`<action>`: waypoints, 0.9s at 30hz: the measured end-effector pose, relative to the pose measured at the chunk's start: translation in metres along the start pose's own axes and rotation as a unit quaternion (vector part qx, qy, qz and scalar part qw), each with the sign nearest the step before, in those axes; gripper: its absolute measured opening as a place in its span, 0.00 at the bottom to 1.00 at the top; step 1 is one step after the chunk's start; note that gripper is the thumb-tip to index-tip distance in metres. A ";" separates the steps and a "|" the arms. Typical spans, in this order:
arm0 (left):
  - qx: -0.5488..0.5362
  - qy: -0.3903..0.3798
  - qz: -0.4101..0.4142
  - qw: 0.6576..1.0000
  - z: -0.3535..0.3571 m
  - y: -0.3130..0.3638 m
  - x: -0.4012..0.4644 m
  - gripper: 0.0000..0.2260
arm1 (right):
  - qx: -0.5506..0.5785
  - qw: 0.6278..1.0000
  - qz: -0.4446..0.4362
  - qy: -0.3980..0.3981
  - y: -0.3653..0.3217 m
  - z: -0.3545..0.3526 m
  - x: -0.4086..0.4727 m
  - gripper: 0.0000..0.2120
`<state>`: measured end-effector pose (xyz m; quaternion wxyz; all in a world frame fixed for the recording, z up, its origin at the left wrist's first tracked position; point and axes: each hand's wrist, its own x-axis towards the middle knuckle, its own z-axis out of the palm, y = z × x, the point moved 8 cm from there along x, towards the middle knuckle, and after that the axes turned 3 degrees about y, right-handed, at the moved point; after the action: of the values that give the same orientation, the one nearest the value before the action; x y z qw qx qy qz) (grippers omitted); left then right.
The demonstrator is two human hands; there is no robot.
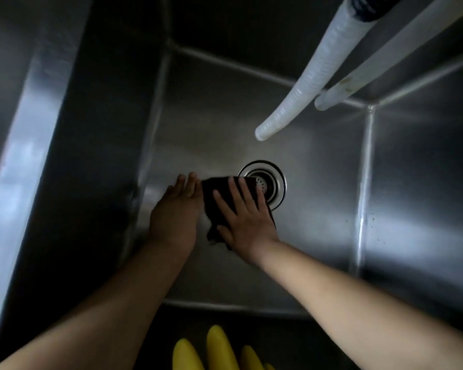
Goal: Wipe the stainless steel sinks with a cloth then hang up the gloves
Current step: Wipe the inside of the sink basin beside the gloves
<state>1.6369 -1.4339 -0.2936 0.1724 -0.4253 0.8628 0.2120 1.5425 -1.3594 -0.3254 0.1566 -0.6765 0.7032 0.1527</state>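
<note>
Right hand [245, 222] is flat, fingers spread, pressing a dark cloth [211, 201] onto the sink [318, 209] floor right beside the drain [265, 182]. Left hand [175, 217] is open too, fingertips touching the cloth's edge. Looks soft and floppy, so I'd palm it rather than pinch.

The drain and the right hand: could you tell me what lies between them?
In the head view, the dark cloth under the right hand reaches the drain.

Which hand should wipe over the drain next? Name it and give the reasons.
Right. The right hand lies flat on the dark cloth, whose far edge already overlaps the drain strainer. The left hand rests beside the cloth on the sink floor, farther from the drain.
</note>
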 end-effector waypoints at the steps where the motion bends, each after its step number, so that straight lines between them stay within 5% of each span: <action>1: -0.006 0.005 0.001 1.000 -0.001 0.000 0.000 0.28 | 0.014 1.000 0.001 0.021 0.001 -0.009 0.017 0.33; 6: 0.002 -0.015 0.013 1.000 -0.001 -0.004 0.000 0.38 | 0.026 0.996 0.034 0.082 0.026 -0.040 0.065 0.31; 12: 0.020 -0.024 0.009 0.999 -0.001 -0.003 -0.001 0.37 | -0.013 0.983 0.144 0.111 0.080 -0.044 0.071 0.31; 27: 0.021 -0.018 0.006 1.000 0.000 -0.003 -0.002 0.37 | 0.053 0.962 0.243 0.112 0.126 0.000 -0.044 0.31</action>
<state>1.6403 -1.4341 -0.2935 0.1950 -0.4127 0.8664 0.2027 1.4181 -1.3149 -0.3063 0.0705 -0.4889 0.8665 0.0717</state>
